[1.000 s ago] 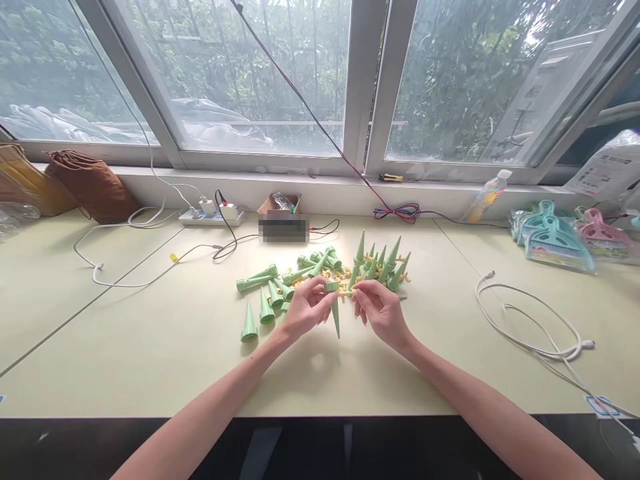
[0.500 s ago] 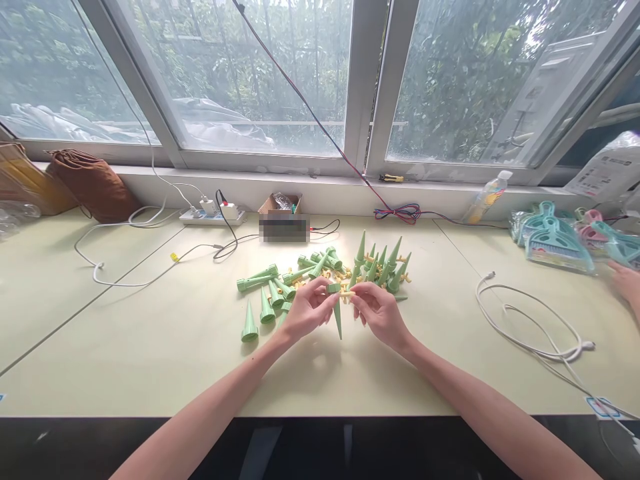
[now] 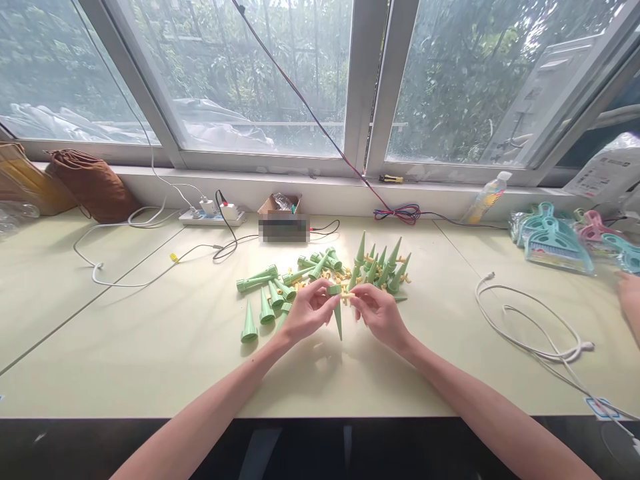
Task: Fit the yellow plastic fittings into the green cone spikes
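Observation:
My left hand (image 3: 313,310) is closed on the capped top of a green plastic plant-watering spike (image 3: 338,321), whose tip points down over the table. Between the fingertips of my right hand (image 3: 379,312) is a small pale-yellow valve (image 3: 347,295), which meets the side of the spike's cap. How deep it sits in the cap I cannot make out. Left of my hands lie loose green spikes (image 3: 267,308), some standing on their wide ends, mixed with small yellow pieces. Behind my right hand, a cluster of spikes (image 3: 384,267) with yellow valves attached stands points up.
A white cable (image 3: 530,333) lies coiled at the right, near packed dustpan-and-brush sets (image 3: 557,243). Another person's hand (image 3: 629,297) rests at the right edge. A power strip (image 3: 213,217), small carton (image 3: 280,203), brown bag (image 3: 93,185) and bottle (image 3: 489,197) line the window side.
My hands and the spike stay almost in place, with only a slight shift at the fingertips. The other person's hand at the right edge has moved a little down.

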{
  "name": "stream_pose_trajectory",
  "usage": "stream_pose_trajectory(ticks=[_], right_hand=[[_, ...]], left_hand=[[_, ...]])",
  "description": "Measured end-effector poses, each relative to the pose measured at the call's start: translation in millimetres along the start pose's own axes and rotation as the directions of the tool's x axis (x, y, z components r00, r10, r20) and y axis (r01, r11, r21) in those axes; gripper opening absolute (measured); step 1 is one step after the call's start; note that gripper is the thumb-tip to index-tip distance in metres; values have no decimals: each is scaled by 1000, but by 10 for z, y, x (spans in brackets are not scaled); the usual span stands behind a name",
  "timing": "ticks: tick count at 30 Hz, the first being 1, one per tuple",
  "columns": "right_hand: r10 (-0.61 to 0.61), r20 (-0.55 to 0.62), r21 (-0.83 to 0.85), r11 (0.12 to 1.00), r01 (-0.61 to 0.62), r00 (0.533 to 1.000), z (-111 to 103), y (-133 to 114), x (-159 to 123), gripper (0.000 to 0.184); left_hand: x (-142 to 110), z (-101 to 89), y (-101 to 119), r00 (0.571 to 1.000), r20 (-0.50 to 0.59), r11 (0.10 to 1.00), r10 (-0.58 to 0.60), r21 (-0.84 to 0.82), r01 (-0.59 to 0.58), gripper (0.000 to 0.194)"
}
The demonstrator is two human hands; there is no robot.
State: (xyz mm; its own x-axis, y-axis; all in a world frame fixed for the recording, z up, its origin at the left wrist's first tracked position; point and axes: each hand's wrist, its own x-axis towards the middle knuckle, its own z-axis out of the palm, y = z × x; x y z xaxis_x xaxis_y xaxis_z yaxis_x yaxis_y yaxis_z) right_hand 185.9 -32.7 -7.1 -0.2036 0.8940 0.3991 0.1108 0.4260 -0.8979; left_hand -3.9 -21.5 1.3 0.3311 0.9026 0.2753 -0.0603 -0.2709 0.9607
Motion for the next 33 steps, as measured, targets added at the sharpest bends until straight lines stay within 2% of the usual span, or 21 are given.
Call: stream_pose_trajectory(ticks=[9, 18, 27, 33], right_hand=[[37, 21, -64, 997, -35, 999, -5, 31, 9, 30], [-48, 19, -81, 995, 49, 999, -6, -3, -6, 18], [-22, 20, -82, 996, 24, 1000, -8, 22, 4, 20], [-59, 27, -112, 992, 62, 998, -15, 0, 4, 19]], left_hand=[[-20, -13, -41, 1000, 18, 1000, -15, 25, 14, 21], [-1, 10, 17, 1000, -5, 1000, 2, 6, -2, 18], [-9, -10, -32, 1000, 8, 1000, 0, 11, 0, 19], [-1, -11, -24, 1000, 3, 1000, 1, 10, -1, 20]])
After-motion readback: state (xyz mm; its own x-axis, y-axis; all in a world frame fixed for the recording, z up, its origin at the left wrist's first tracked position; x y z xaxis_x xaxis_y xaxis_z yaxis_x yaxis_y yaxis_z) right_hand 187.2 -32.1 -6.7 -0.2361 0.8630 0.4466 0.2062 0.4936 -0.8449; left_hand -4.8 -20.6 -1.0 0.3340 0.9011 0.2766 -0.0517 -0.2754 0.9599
